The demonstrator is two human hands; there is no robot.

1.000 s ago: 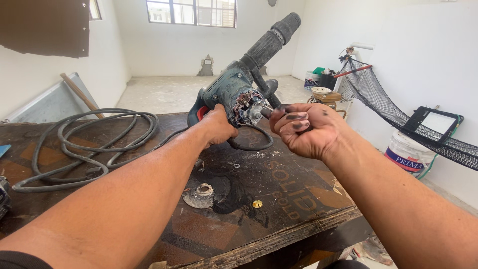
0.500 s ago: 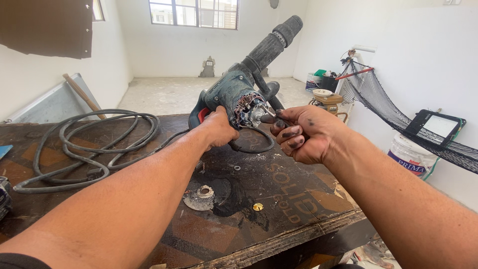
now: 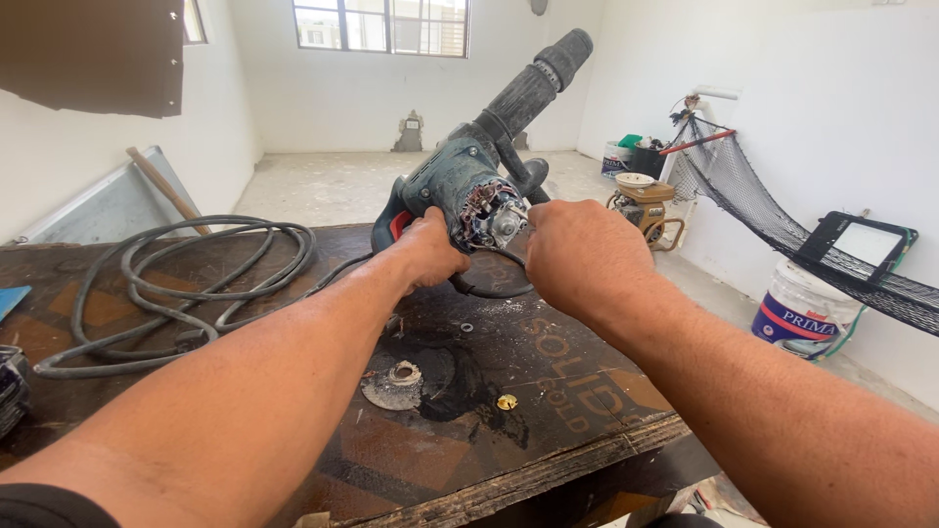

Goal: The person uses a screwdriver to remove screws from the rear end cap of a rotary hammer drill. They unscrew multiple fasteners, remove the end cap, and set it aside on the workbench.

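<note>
A blue-green rotary hammer drill [image 3: 460, 176] with a long black nose is tilted up over the dark wooden table [image 3: 548, 391]. Its rear cover is off, so the motor windings and a metal shaft end [image 3: 494, 217] show. My left hand [image 3: 428, 252] grips the drill body from below. My right hand [image 3: 577, 256] is turned knuckles up, closed next to the exposed motor end; its fingertips are hidden, so I cannot see if they hold anything.
A coiled black power cord [image 3: 186, 274] lies on the table's left. A round metal cap [image 3: 396, 383] and a small brass piece [image 3: 507, 402] lie near the front edge. A bucket [image 3: 804, 313], netting [image 3: 782, 225] and a small machine [image 3: 641, 200] stand right.
My right hand has rotated from palm-side showing with fingers at the shaft to knuckles up, staying at the motor end. The drill and left hand barely moved.
</note>
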